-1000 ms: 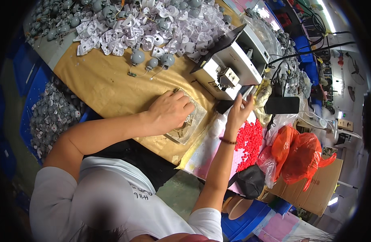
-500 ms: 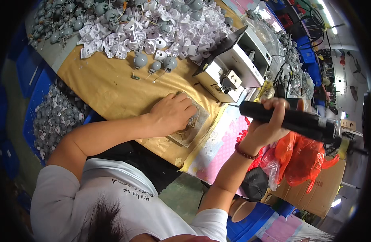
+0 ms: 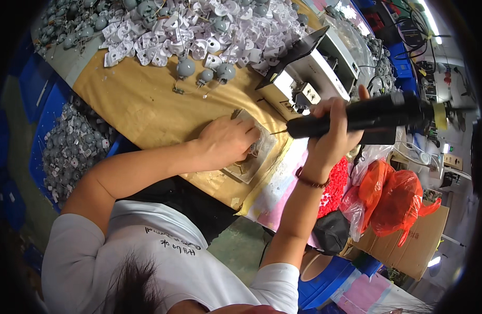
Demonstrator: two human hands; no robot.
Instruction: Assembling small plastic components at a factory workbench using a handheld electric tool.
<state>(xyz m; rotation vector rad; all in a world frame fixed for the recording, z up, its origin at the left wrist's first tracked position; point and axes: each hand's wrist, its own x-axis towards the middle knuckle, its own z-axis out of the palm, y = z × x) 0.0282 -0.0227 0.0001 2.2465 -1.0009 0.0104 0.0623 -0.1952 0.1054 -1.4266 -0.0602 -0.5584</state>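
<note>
My right hand [image 3: 332, 131] grips a black electric screwdriver [image 3: 377, 112]. Its thin bit points left, a short way from the flat block [image 3: 262, 159] on the table and apart from it. My left hand [image 3: 228, 140] rests on that block with its fingers curled down. Whatever they press or hold is mostly hidden; a small pale piece shows by the fingertips. Beyond the screwdriver stands a light-coloured screw feeder [image 3: 288, 94] with a dark lid. Three grey round parts [image 3: 185, 68] with thin wires lie on the brown table cover [image 3: 147, 112].
A big heap of white plastic parts [image 3: 162, 42] and grey round ones covers the far table. On the left stands a blue bin [image 3: 38, 152] of similar parts. To the right are red pieces [image 3: 332, 191], red plastic bags [image 3: 393, 204] and a cardboard box [image 3: 421, 240].
My right hand has brought the screwdriver left, away from the screw feeder's front and closer to the block. My left hand has stayed on the block, shifting only slightly.
</note>
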